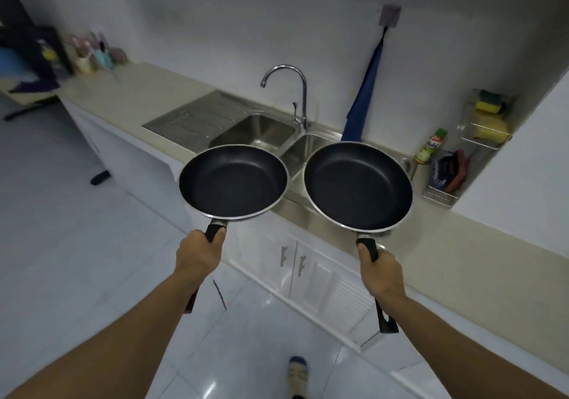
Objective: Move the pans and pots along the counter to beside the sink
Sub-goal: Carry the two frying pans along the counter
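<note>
Nearest: a socked foot (297, 371) on the tiled floor, both forearms stretched out ahead. Left hand (198, 254) has its fingers wrapped tight round the black handle of the left frying pan (232, 180); right hand (380, 270) is clamped the same way on the right frying pan (358, 184). Both pans are empty, roughly level, carried in the air over the front edge of the counter (480, 260), rims close but apart. Neither touches anything.

Behind them: the double-bowl sink (258, 130) with a chrome tap (295, 90) and a ribbed drainboard (191, 112) on its left end. A blue cloth (365, 96) hangs on the wall; a wire rack (480, 127) with sponges and a bottle (429, 146) sit by the sink's right end.

Judgement: carry phase, set-down pending. Bare counter shows at the far left past the drainboard, and front right. Keep the pans level and apart, lower one at a time, handles turned inward off the counter edge, clear of the bowls and the rack.
</note>
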### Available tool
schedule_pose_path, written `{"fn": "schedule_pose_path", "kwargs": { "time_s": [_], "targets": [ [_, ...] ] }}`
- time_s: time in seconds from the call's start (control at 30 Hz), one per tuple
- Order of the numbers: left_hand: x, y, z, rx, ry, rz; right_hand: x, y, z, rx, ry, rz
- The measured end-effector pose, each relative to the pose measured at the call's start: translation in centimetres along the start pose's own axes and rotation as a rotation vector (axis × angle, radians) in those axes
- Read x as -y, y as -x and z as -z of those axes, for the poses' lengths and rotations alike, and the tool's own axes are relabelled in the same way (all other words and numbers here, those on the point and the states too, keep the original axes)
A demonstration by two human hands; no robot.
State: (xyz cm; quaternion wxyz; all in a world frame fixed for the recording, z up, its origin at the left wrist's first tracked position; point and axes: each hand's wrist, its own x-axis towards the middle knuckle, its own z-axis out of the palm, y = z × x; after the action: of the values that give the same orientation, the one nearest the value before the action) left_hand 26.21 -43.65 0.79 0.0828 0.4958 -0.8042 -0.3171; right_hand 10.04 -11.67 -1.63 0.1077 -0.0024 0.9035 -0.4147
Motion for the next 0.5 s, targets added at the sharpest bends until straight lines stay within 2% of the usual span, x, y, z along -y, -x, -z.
{"fn": "schedule_pose_path", "kwargs": {
  "time_s": [0.5],
  "targets": [
    [-0.4, -19.1, 7.6, -0.153, 0.074, 0.193, 18.3, -15.6, -16.7, 0.249, 0.015, 0.143]
  ]
}}
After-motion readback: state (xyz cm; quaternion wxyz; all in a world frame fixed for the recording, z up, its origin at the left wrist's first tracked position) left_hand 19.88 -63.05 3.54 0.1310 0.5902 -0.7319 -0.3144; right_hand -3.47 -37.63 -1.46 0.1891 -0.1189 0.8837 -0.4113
